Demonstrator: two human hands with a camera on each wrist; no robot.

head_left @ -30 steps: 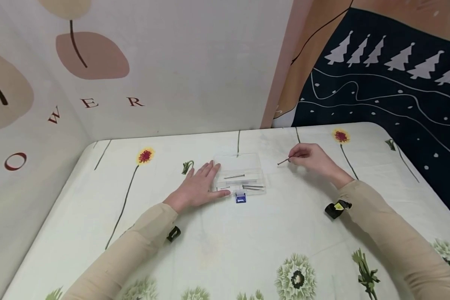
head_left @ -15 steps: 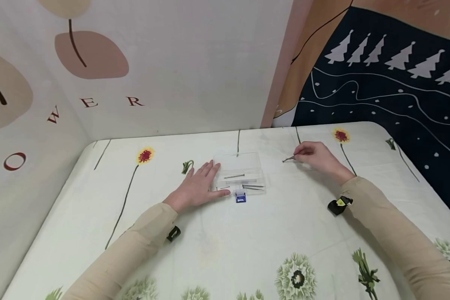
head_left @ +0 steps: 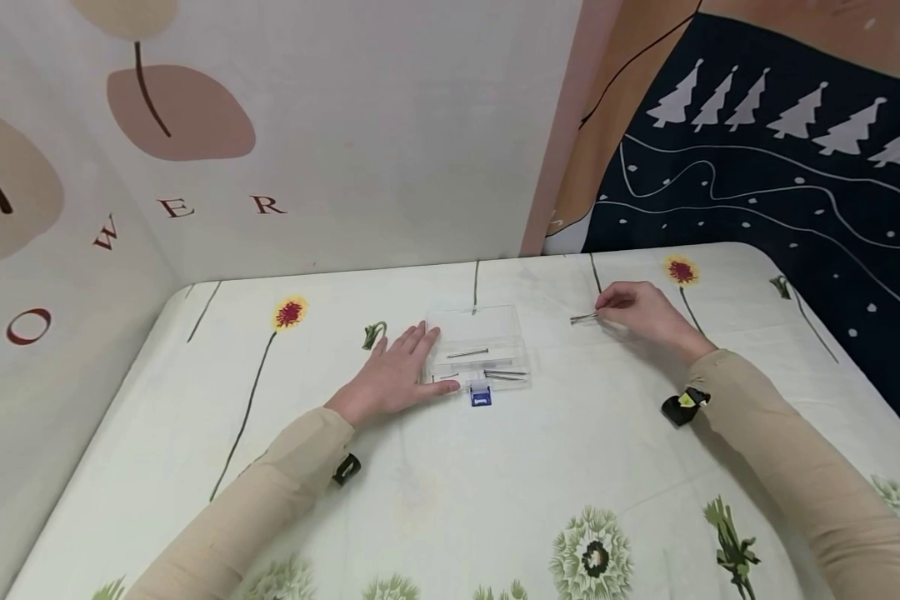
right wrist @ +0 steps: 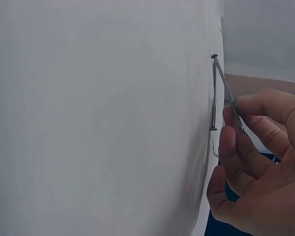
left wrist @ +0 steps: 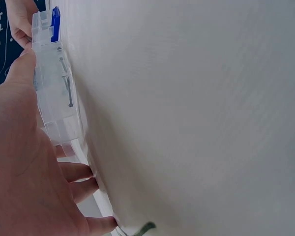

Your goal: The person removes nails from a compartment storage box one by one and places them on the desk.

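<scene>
My right hand (head_left: pixel 640 312) pinches a nail (right wrist: pixel 227 87) between thumb and fingertips, low over the cloth. The nail's head points away from the fingers. A second nail (right wrist: pixel 214 98) lies on the cloth right beside the held one. My left hand (head_left: pixel 395 371) lies with fingers spread and straight along the left side of a clear plastic box (head_left: pixel 523 357), the thumb at its front edge. The box's lid is folded back, and a blue latch (head_left: pixel 481 395) hangs at the front. Inside are several nails, including a long nail (head_left: pixel 468 353) at the back and a pair at the front right.
A table (head_left: pixel 495 500) with a flower-printed white cloth carries everything. Pale fabric (head_left: pixel 390 150) hangs behind it, and a dark tree-patterned cloth (head_left: pixel 757 183) hangs at the right. Each wrist wears a black strap (head_left: pixel 678 407).
My right hand has moved slightly right with the nail, whose tilt has flattened. A second nail now shows beside it. My left hand and the box stay put.
</scene>
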